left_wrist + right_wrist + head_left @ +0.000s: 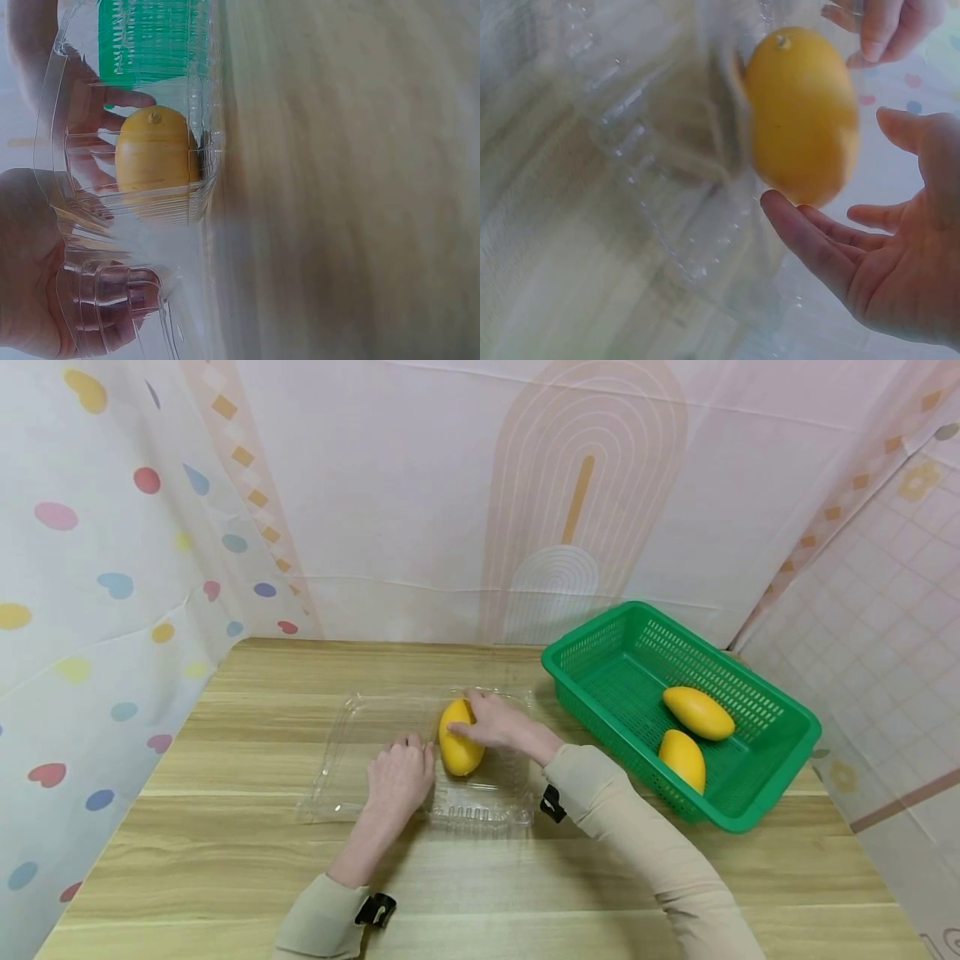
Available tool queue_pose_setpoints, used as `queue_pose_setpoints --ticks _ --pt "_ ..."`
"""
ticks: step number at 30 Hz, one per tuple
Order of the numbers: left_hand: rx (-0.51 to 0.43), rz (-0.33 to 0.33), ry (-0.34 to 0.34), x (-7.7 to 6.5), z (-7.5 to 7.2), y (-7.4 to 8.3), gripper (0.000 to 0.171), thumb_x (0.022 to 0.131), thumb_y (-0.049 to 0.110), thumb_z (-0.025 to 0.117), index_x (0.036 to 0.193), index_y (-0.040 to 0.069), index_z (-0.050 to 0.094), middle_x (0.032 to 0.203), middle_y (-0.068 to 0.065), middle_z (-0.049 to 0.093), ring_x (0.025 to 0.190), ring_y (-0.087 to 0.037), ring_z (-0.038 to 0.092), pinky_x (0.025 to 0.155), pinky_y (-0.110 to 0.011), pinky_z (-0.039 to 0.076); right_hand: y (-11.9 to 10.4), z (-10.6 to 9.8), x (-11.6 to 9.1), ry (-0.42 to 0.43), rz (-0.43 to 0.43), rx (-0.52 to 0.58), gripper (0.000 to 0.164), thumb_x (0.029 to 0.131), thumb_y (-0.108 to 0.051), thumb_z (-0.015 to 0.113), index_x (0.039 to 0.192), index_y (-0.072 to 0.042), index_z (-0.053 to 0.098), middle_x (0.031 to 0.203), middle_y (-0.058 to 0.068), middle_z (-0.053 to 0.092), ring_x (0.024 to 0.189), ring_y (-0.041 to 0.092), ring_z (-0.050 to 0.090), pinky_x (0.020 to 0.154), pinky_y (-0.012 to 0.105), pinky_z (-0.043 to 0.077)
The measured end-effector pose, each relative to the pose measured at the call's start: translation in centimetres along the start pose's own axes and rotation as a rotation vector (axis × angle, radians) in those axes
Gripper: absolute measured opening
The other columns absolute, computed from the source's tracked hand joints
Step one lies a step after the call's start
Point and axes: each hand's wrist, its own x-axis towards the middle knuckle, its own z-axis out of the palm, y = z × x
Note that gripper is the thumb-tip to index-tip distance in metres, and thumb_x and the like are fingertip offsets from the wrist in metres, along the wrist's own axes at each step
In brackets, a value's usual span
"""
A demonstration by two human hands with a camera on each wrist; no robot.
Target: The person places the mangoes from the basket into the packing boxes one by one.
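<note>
A yellow mango (461, 752) lies in the right half of an opened clear plastic clamshell container (480, 814). My right hand (498, 722) is at the mango's right side, its thumb overlapping the fruit in the head view. In the right wrist view its fingers (810, 244) are spread and fairly straight, with a fingertip right at the mango's lower end. My left hand (399, 772) holds the container near the fold between its two halves, fingers curled. Through the clear plastic, the left fingers (142, 289) show in the left wrist view.
At the right stands a green perforated basket (600, 718), with two more mangoes (699, 712) inside. Everything rests on a wood-grain table (225, 860). Patterned cloth (390, 510) hangs behind the table and along both sides.
</note>
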Motion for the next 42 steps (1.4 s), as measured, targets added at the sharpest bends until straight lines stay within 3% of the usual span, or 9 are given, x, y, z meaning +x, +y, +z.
queue_pose_setpoints --ticks 13,21,27,31,35,42 --pt "-0.007 0.000 0.013 0.1 0.2 -0.1 0.032 0.095 0.026 0.053 0.083 -0.002 0.059 0.069 -0.016 0.060 0.060 -0.029 0.056 0.047 -0.038 0.047 0.9 -4.7 -1.5 0.150 -0.041 -0.122 0.065 0.092 -0.047 0.054 0.144 -0.012 0.037 0.144 0.018 0.045 0.122 0.034 0.055 0.097 0.049 0.050" --pt "-0.013 -0.004 0.002 0.1 0.1 0.0 0.031 0.095 0.026 0.052 0.082 -0.001 0.058 0.066 -0.013 0.057 0.057 -0.025 0.052 0.045 -0.033 0.043 2.6 -8.8 -3.5 0.201 -0.005 -0.136 0.067 0.094 -0.051 0.050 0.146 -0.012 0.034 0.143 0.016 0.046 0.125 0.031 0.052 0.098 0.051 0.048" --pt "-0.011 0.001 0.012 0.1 0.2 -0.1 0.031 0.095 0.026 0.052 0.081 -0.001 0.058 0.067 -0.013 0.057 0.057 -0.027 0.053 0.045 -0.034 0.044 6.2 -11.8 -5.1 0.258 0.050 -0.113 0.062 0.095 -0.047 0.049 0.145 -0.012 0.035 0.134 0.015 0.052 0.117 0.030 0.055 0.088 0.051 0.051" --pt "-0.010 0.003 0.014 0.0 0.3 -0.2 0.031 0.095 0.026 0.053 0.081 -0.001 0.058 0.066 -0.013 0.056 0.056 -0.026 0.052 0.044 -0.033 0.043 9.4 -13.4 -6.0 0.286 0.104 -0.119 0.064 0.096 -0.045 0.048 0.145 -0.008 0.033 0.132 0.020 0.052 0.118 0.035 0.052 0.089 0.055 0.049" --pt "-0.016 -0.006 -0.005 0.1 0.3 -0.3 0.031 0.095 0.026 0.052 0.083 -0.002 0.059 0.066 -0.012 0.056 0.056 -0.025 0.051 0.044 -0.032 0.042 12.3 -14.4 -7.0 0.294 0.162 -0.128 0.066 0.096 -0.045 0.047 0.146 -0.004 0.031 0.134 0.025 0.046 0.121 0.041 0.048 0.092 0.059 0.045" --pt "-0.035 -0.019 -0.034 0.3 0.0 -0.4 0.031 0.095 0.027 0.052 0.088 -0.002 0.061 0.066 -0.011 0.056 0.056 -0.024 0.051 0.045 -0.029 0.042 16.9 -14.7 -8.7 0.256 0.258 -0.151 0.070 0.097 -0.045 0.043 0.146 0.003 0.028 0.146 0.035 0.025 0.129 0.051 0.033 0.101 0.066 0.035"
